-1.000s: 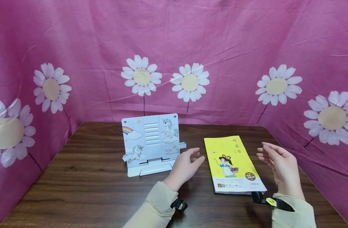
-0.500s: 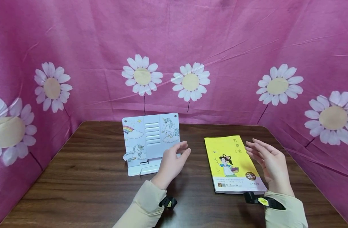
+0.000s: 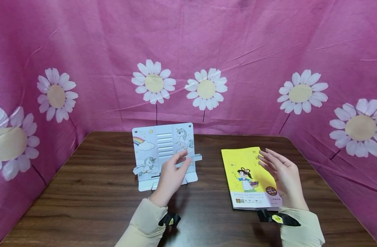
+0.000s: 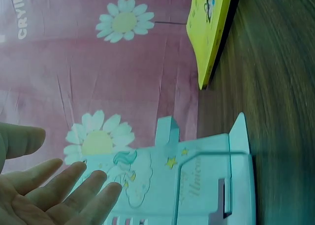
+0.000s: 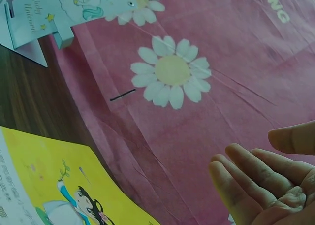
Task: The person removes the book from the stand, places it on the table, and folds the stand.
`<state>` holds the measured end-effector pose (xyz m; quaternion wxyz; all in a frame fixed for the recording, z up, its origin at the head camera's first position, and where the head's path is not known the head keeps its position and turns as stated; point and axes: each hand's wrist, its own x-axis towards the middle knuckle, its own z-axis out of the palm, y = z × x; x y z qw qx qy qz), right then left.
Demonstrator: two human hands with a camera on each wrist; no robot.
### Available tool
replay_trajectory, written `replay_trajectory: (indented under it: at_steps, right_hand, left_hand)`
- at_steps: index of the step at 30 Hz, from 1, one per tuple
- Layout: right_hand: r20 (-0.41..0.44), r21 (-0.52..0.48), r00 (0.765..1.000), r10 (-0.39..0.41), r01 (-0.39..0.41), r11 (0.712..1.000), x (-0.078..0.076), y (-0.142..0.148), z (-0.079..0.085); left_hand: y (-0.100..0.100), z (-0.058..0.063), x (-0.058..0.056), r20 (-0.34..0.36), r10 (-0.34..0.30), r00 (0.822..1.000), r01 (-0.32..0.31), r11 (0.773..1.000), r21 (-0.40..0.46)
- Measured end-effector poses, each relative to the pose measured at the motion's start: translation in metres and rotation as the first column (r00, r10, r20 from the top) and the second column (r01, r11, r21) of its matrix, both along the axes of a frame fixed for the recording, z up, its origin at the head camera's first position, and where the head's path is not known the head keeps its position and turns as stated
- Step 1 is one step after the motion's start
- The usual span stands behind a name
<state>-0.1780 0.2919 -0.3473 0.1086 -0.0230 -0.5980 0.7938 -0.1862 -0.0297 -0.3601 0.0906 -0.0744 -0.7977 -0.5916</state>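
Observation:
A pale blue book stand (image 3: 145, 151) with unicorn pictures stands tilted back on the table. In front of its lower right part hovers my left hand (image 3: 171, 176), fingers loosely bent and holding nothing; it hides part of the stand's ledge. The left wrist view shows that hand (image 4: 59, 195) apart from the stand (image 4: 206, 180). To the right lies a closed yellow book (image 3: 244, 175), a cartoon figure on its cover. Above the book's right edge is my right hand (image 3: 282, 175), relaxed and holding nothing, covering part of the cover. In the right wrist view its fingers (image 5: 256, 176) are spread slightly.
The dark wooden table (image 3: 83, 206) runs back to a pink curtain (image 3: 238, 41) printed with large white daisies. A small arm (image 3: 196, 157) juts from the stand's right side. Black straps with cameras (image 3: 170, 219) sit on both wrists.
My left hand has moved left, from beside the stand to in front of it. My right hand has moved left over the book's right edge. Book and stand have stayed in place.

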Motion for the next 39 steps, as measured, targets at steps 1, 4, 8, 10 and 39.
replay_trajectory:
  at_steps: [1,4,8,10,39]
  right_hand:
    - [0.000,0.007,1.000,0.001,-0.001,1.000,0.000,-0.001,0.000]
    - [0.003,0.032,1.000,0.007,-0.007,0.999,0.000,-0.005,0.000]
    - [0.019,0.060,1.000,0.008,-0.010,0.998,-0.001,-0.010,-0.001]
    - [0.032,0.075,0.999,0.009,-0.011,0.997,-0.001,-0.012,-0.002]
    - [0.169,0.270,0.982,0.088,-0.131,0.954,-0.007,-0.044,-0.007]
  left_hand:
    - [-0.002,0.000,0.000,0.005,0.011,1.000,-0.011,1.000,0.005]
    - [-0.009,0.001,-0.001,0.011,0.040,0.999,-0.040,0.999,0.014]
    - [-0.018,0.001,-0.001,0.002,0.065,0.998,-0.065,0.998,0.013]
    - [-0.022,0.000,-0.001,-0.005,0.077,0.997,-0.077,0.997,0.012]
    - [-0.076,0.009,-0.005,0.011,0.242,0.970,-0.242,0.961,0.132]
